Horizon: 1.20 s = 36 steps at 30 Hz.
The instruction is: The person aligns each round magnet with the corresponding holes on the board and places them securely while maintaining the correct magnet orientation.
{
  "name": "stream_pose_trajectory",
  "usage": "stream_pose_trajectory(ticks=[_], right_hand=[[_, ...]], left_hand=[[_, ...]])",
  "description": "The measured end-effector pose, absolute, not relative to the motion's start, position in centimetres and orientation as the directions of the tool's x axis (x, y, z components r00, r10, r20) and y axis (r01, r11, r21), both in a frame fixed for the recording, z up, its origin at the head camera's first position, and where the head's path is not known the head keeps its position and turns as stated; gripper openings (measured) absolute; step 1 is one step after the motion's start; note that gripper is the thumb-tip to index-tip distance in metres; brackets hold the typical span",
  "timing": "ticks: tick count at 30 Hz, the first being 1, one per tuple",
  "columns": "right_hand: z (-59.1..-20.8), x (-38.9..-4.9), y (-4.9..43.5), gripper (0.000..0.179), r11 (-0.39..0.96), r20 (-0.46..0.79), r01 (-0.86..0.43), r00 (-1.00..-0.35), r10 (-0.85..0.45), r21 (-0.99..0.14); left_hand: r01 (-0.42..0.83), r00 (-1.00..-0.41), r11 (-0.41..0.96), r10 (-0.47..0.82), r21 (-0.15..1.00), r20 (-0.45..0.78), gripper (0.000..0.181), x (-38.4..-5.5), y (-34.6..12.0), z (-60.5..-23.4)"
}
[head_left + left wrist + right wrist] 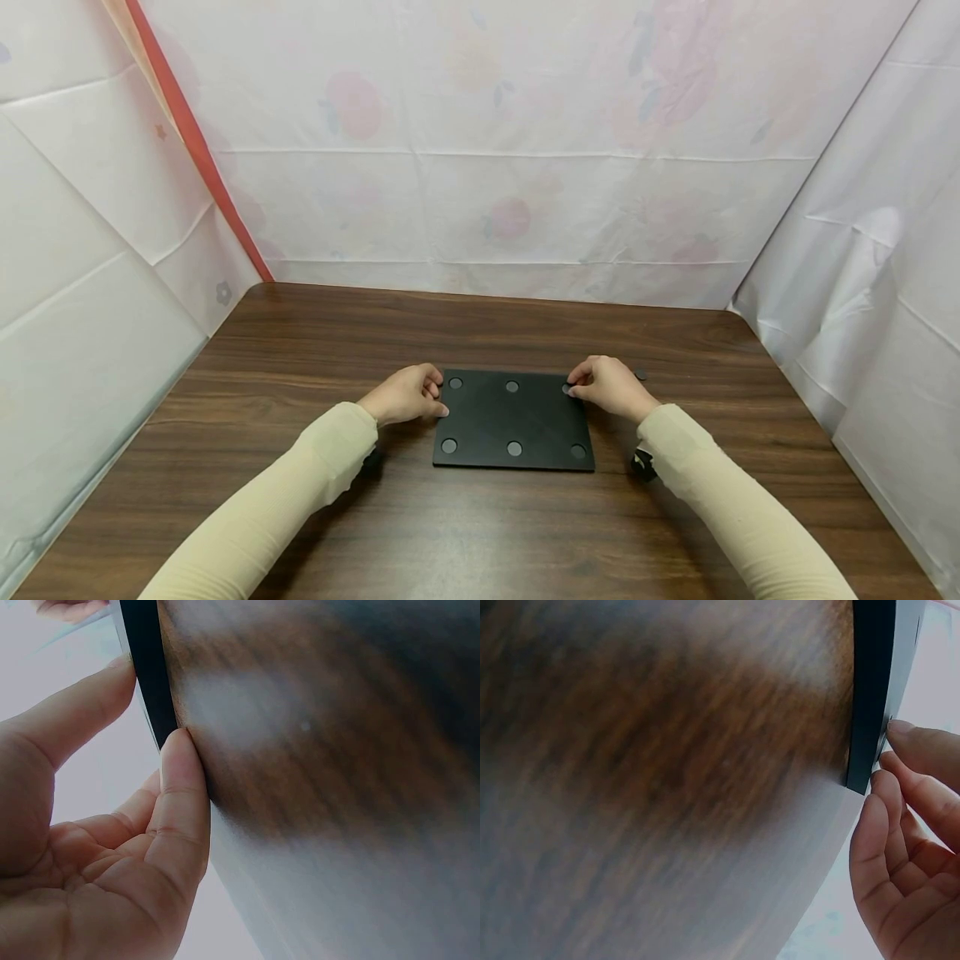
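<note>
A flat black rectangular board (517,418) lies on the table, with several grey round spots along its near and far sides. Whether these are discs or recesses I cannot tell. My left hand (408,393) holds the board's left edge near the far corner. In the left wrist view its thumb is on the upper edge and a fingertip against the side (154,682). My right hand (611,387) is at the far right corner, thumb and forefinger pinching at a small grey disc (567,389) on the board, partly hidden by the fingers.
A small dark disc (640,375) lies on the brown wood-grain table (480,533) just beyond my right hand. Pale printed curtains (480,208) hang behind the table and at both sides. A dark wrist device (643,464) shows under the right cuff.
</note>
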State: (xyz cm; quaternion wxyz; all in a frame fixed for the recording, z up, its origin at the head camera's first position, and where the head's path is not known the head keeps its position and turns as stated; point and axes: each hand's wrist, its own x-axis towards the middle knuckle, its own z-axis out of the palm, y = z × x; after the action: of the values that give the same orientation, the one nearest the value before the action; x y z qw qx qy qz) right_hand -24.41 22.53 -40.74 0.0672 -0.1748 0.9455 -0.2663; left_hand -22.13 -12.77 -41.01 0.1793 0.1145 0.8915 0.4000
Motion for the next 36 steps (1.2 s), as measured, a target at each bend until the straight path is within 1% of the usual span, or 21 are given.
stream_pose_trajectory(ticks=[13,20,26,36], right_hand=[[-40.6,-24.3,22.7,0.014,0.794,-0.028,-0.294,-0.931,-0.363,-0.532],[-40.3,-24.2,23.2,0.013,0.803,-0.016,-0.275,-0.943,-0.334,-0.529],[-40.0,-24.0,24.0,0.014,0.796,0.029,-0.274,-0.951,-0.307,-0.54],[-39.8,-23.6,25.8,0.024,0.812,0.062,-0.237,-0.968,-0.242,-0.533]], left_hand=[[0.046,-0.91,0.65,0.341,0.758,-0.237,0.051,-22.0,-12.6,-40.9],[0.042,-0.91,0.651,0.338,0.758,-0.239,0.05,-22.0,-12.6,-40.9],[0.048,-0.91,0.654,0.34,0.755,-0.236,0.051,-22.0,-12.7,-40.9],[0.054,-0.909,0.649,0.346,0.759,-0.232,0.051,-22.0,-12.7,-40.8]])
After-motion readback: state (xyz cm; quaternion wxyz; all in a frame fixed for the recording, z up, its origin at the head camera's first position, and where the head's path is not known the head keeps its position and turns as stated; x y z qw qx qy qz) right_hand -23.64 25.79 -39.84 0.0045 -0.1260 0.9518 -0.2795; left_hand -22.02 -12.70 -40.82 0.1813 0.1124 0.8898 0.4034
